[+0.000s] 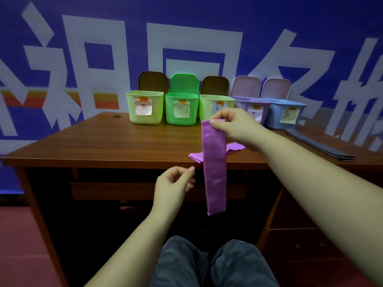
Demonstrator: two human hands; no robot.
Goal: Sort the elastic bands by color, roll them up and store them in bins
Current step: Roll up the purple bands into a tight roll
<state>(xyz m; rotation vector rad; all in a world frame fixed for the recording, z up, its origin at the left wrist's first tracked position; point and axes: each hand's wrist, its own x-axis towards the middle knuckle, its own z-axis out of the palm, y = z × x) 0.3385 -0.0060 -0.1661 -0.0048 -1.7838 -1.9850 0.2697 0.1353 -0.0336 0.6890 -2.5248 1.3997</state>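
We are early on: one band up, none rolled.
Our right hand [234, 129] pinches the purple band [214, 168] by its top; it hangs upright, long axis vertical, before the counter [124, 141]. Left hand [174, 183] fingers loosely curled, empty. Another band [196, 156] and grey ones [319, 143] wait; bins [145, 109] show nothing inside.

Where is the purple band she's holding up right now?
In the head view, the purple band hangs right of centre, pinched at its top by the right hand, in front of the desk edge; the left hand is beside it.
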